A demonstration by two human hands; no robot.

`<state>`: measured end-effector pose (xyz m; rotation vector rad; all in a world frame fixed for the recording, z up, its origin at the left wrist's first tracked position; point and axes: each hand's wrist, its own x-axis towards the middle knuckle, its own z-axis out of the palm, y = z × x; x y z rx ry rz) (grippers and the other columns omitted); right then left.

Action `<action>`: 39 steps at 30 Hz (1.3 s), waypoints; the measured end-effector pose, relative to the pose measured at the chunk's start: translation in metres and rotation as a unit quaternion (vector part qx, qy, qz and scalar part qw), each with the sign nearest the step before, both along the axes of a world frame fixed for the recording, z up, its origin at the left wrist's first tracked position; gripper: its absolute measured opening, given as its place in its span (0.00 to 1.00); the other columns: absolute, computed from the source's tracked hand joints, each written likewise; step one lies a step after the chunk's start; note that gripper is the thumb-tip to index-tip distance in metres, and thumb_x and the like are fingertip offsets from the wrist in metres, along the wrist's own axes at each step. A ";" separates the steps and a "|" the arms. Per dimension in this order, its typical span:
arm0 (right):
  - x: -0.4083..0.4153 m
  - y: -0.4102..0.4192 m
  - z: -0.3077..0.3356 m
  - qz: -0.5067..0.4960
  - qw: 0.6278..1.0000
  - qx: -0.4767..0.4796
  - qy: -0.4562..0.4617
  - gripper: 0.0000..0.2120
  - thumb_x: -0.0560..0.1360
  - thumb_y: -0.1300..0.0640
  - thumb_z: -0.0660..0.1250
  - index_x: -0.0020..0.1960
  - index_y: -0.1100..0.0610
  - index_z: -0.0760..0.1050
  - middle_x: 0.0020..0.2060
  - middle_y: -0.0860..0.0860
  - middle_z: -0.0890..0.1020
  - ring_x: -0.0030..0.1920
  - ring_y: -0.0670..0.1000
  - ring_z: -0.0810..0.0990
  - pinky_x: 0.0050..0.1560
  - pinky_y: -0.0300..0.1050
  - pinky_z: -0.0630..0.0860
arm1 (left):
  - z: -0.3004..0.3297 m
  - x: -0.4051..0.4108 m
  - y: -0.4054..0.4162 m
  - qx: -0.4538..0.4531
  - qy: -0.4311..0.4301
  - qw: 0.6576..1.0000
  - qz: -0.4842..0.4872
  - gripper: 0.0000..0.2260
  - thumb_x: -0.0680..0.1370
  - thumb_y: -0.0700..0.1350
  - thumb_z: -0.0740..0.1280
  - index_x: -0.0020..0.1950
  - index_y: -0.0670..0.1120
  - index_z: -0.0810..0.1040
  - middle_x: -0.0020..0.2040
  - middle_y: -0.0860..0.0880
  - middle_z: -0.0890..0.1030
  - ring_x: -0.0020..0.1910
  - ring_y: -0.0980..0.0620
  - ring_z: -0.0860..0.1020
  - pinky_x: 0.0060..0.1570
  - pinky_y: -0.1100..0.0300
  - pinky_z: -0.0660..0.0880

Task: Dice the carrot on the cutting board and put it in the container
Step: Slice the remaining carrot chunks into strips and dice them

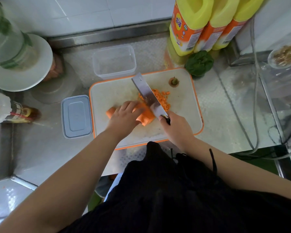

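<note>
So the carrot (145, 116) lies on the cutting board (183, 105), long axis running roughly left to right, with a pile of diced bits (163, 99) just past the blade on the right. The left hand (124, 114) presses down on top of it, fingers curled over and pointing at the knife (148, 95), so the uncut length runs back under that palm. The right hand (176, 127) is wrapped round the handle, blade touching the carrot's cut end. Looks mid-dicing. The container (114, 62) sits empty just behind the board, its lid (76, 116) off to the left.
</note>
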<state>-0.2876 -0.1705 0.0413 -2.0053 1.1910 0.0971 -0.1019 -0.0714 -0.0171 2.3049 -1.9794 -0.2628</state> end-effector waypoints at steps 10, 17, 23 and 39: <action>-0.012 -0.005 -0.002 -0.033 0.999 -0.014 -0.019 0.19 0.80 0.49 0.59 0.33 0.49 0.58 0.26 0.47 0.68 0.32 0.53 0.70 0.29 0.45 0.62 | 0.006 0.008 -0.013 0.015 -0.010 0.995 -0.101 0.26 0.62 0.48 0.82 0.58 0.48 0.82 0.58 0.47 0.81 0.56 0.42 0.80 0.45 0.51 0.79; -0.014 -0.006 -0.005 -0.035 0.999 -0.010 -0.024 0.19 0.80 0.50 0.60 0.33 0.48 0.57 0.26 0.47 0.67 0.32 0.53 0.70 0.31 0.47 0.60 | -0.012 0.019 -0.006 -0.073 -0.039 0.985 -0.153 0.18 0.72 0.44 0.75 0.60 0.45 0.80 0.59 0.45 0.79 0.57 0.42 0.77 0.43 0.49 0.80; -0.017 -0.009 -0.007 -0.033 0.999 -0.004 -0.027 0.19 0.80 0.50 0.59 0.33 0.47 0.57 0.26 0.46 0.66 0.28 0.46 0.66 0.28 0.42 0.59 | -0.004 0.017 -0.008 -0.116 -0.060 0.976 -0.173 0.10 0.77 0.46 0.66 0.55 0.44 0.80 0.53 0.45 0.80 0.52 0.43 0.78 0.46 0.51 0.77; -0.020 -0.002 -0.009 -0.006 0.999 -0.003 -0.049 0.18 0.80 0.52 0.60 0.33 0.48 0.59 0.25 0.46 0.67 0.27 0.44 0.67 0.28 0.38 0.58 | -0.016 0.007 0.082 -0.086 -0.054 0.993 -0.055 0.18 0.62 0.34 0.79 0.46 0.46 0.77 0.50 0.49 0.75 0.45 0.45 0.73 0.43 0.53 0.71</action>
